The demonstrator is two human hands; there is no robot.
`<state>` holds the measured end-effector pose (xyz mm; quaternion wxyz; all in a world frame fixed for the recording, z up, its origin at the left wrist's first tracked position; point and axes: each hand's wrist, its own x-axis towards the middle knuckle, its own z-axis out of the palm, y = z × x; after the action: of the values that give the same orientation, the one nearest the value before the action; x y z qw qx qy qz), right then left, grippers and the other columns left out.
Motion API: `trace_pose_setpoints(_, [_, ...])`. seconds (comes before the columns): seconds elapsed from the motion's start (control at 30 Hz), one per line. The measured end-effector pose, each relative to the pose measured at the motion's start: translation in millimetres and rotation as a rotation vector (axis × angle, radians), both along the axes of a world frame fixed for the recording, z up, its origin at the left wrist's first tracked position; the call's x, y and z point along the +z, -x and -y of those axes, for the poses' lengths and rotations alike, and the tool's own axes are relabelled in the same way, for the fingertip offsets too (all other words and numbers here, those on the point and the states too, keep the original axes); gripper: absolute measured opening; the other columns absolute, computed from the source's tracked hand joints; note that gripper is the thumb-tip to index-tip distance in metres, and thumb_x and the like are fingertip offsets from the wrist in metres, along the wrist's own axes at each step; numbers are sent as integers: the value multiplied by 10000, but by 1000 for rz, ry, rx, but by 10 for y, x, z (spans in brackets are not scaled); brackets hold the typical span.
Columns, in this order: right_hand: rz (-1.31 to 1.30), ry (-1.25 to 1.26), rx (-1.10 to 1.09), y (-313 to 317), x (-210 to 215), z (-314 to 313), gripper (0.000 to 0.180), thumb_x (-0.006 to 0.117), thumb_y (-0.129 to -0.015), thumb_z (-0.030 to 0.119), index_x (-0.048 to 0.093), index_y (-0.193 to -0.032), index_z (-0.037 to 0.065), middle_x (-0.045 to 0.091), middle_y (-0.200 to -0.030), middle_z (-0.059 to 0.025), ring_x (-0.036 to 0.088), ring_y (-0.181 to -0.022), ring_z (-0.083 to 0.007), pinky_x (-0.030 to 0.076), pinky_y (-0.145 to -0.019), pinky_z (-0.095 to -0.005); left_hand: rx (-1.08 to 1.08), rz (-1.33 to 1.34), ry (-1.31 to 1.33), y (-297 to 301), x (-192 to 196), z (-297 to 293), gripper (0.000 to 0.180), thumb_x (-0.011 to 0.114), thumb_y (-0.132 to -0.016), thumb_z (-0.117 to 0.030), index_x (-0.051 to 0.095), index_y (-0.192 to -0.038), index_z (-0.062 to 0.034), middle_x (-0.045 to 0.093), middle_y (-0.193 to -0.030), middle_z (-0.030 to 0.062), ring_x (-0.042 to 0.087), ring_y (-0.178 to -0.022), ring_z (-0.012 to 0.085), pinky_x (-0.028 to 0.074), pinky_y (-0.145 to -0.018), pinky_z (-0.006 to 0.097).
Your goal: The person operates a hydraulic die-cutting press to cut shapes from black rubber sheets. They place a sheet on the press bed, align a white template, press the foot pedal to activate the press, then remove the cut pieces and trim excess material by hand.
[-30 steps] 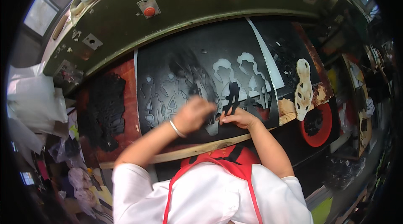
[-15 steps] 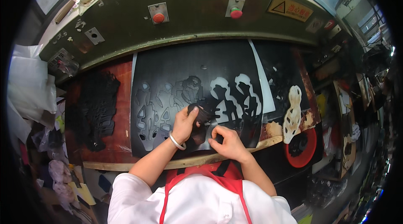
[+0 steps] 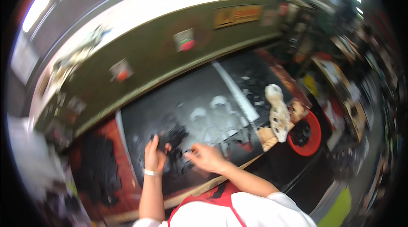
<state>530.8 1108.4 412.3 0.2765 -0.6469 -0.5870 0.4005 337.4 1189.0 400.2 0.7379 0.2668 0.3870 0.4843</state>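
Black sheet partly cleared

The right part of the sheet shows pale openings where pieces appear to be out, and a pile of black pieces lies to its left. How many remain cannot be told — the middle and left are badly blurred. Over the sheet, the person's left hand seems closed around dark cut pieces. Just beside it, the right hand has bent fingers — whether they grip anything cannot be told.

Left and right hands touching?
Apart: the head view shows a dark gap between the left hand and the right hand's fingertips.
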Motion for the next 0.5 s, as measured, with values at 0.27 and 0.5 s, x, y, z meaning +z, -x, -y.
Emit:
trace_pose_setpoints(0.27, [-94, -36, -128, 278, -608, -6, 653, 348, -928, 610, 704, -848, 68, 676, -824, -208, 655, -823, -394, 513, -724, -456, -153, -240, 54, -413, -258, 425, 401, 528, -963, -366, 569, -1111, 4, 595, -1056, 115, 556, -933, 247, 475, -837, 392])
trace_pose_setpoints(0.5, [-64, -450, -34, 338, -1899, -113, 348, 557, -891, 248, 592, -1167, 38, 621, -899, -244, 635, -773, -302, 492, -615, -397, -2, -265, -61, 191, -165, -608, 386, 461, -990, -403, 604, -1050, -49, 531, -739, 17, 488, -682, 155, 444, -639, 291])
